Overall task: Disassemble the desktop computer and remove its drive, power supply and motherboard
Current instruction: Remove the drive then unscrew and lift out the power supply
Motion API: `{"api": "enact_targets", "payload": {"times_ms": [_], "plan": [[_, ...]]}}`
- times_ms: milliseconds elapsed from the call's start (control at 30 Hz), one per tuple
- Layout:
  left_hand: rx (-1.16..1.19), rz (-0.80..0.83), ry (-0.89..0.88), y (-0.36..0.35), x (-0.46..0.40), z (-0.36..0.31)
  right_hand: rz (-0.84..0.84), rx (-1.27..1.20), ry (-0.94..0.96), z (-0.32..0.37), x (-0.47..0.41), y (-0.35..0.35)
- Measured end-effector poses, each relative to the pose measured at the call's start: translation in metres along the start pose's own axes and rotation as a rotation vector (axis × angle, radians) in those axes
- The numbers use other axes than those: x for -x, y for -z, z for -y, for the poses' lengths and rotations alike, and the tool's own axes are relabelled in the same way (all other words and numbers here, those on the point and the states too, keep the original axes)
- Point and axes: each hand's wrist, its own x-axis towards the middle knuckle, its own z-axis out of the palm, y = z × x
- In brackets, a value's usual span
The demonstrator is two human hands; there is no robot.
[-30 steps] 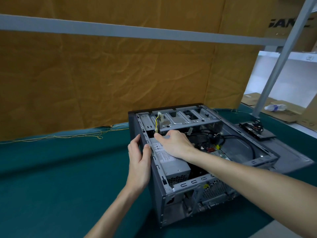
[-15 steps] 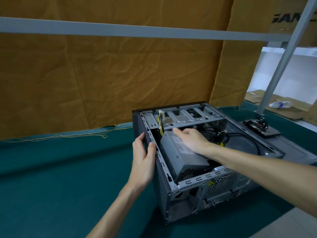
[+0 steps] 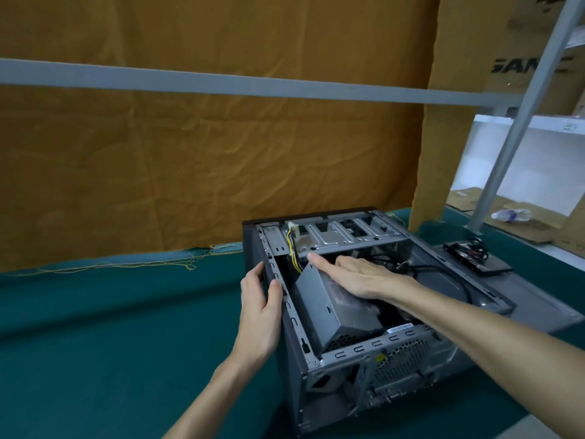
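We have the power supply [image 3: 329, 308] tilted loose inside the case [image 3: 392, 353], right hand [image 3: 364, 277] flat on it, fingers straight; left hand [image 3: 261, 299] grips the case edge. Drive [image 3: 474, 258] seemingly out; motherboard remains, we judge.

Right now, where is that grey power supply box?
In the head view, the power supply sits tilted inside the open computer case, near its left wall, under the right hand.
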Motion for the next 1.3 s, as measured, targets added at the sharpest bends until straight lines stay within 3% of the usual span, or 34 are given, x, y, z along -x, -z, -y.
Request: {"api": "enact_targets", "payload": {"times_ms": [133,267,433,500,700,900,1100,1300], "plan": [[-0.067,0.064,-0.015,0.008,-0.002,-0.004,0.42,-0.022,-0.012,0.021,0.006,0.025],[-0.113,0.101,-0.012,0.013,-0.005,-0.008,0.429,-0.12,-0.149,0.027,0.004,0.019],[-0.157,0.128,0.016,0.015,-0.011,-0.011,0.563,-0.22,-0.125,0.024,0.007,0.021],[-0.171,0.152,0.038,0.02,-0.016,-0.012,0.53,-0.214,-0.096,0.02,0.008,0.023],[-0.281,0.129,0.033,0.027,-0.025,-0.021,0.161,-0.273,-0.048,0.004,0.013,0.027],[-0.389,0.113,-0.069,0.014,-0.028,-0.048,0.004,-0.501,0.006,-0.01,0.022,0.064],[-0.14,0.196,0.03,-0.004,-0.029,-0.074,-0.145,-0.708,0.052,-0.041,0.035,0.093],[0.31,0.603,0.261,-0.013,-0.069,-0.113,-0.114,-1.119,0.235,-0.067,0.037,0.1]]}}
